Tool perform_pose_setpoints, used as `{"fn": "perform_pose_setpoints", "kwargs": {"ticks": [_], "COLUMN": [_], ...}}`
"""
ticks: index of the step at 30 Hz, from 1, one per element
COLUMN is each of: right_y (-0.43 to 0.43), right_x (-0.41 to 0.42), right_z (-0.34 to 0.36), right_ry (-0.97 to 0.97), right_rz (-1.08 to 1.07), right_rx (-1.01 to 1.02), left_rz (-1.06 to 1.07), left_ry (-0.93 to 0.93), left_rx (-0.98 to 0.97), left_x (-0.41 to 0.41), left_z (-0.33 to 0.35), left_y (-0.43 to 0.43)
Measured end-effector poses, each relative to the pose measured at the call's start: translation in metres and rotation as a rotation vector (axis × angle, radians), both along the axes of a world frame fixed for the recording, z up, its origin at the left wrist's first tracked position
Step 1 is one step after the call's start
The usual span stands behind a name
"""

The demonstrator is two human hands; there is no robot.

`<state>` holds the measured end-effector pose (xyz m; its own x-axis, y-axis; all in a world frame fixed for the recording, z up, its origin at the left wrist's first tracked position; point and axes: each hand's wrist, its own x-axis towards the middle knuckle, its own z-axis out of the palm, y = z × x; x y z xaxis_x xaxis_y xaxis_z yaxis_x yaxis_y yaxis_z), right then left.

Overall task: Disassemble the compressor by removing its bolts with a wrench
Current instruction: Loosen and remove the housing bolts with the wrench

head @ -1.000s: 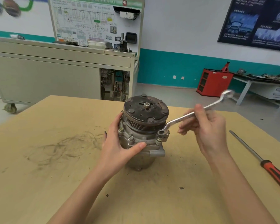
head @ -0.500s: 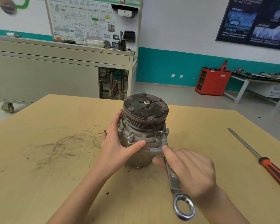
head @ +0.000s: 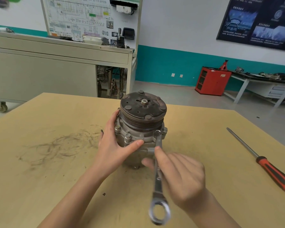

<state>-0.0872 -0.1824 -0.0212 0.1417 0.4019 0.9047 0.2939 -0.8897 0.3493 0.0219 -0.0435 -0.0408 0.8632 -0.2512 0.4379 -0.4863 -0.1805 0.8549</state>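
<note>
R hand (head: pixel 179 176) grips wrench (head: pixel 158 178), on compressor (head: pixel 141 129) bolt (head: pixel 157 132)

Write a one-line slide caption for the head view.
Left hand steadies the upright compressor while the right hand holds a wrench on a flange bolt; a screwdriver lies apart on the table.

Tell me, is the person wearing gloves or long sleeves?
No gloves: the left hand and the right hand are both bare, and no rings show on the fingers. The forearms are bare as well; no sleeve, watch or bracelet is in view.
</note>
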Motion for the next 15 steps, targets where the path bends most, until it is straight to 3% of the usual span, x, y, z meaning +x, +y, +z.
{"fn": "perform_pose_setpoints", "kwargs": {"ticks": [15], "right_y": [0.006], "right_x": [0.0], "right_z": [-0.017], "right_ry": [0.033], "right_rz": [0.035], "right_rx": [0.199], "left_rz": [-0.001], "left_ry": [-0.004], "left_rx": [0.019], "left_x": [-0.002], "left_z": [0.003], "left_y": [0.001]}}
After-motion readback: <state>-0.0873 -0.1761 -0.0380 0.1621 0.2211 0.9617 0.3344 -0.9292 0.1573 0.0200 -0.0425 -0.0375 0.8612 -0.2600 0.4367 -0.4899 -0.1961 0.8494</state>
